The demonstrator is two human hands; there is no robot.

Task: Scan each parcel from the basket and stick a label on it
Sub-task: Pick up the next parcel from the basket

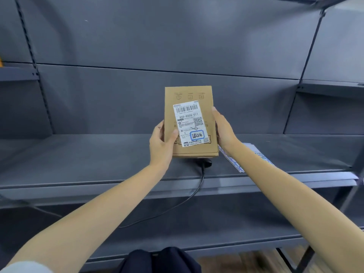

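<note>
Fingers of the left hand (162, 143) curl round the left edge of one brown cardboard parcel (189, 123), thumb pressed on its front; the right hand (224, 129) grips the right edge, fingers hidden behind it; the parcel sits at the centre of the frame, held upright above a grey metal shelf (78, 156); one white shipping label (190, 124) covers its face, with a barcode on top, a QR code at the right and a blue-ringed handwritten mark near the bottom; just below the parcel one black scanner (204, 162) shows partly, its single cable (189, 198) trailing down over the shelf edge; right of centre, a sheet of labels (234, 164) lies on the shelf under the right forearm.
</note>
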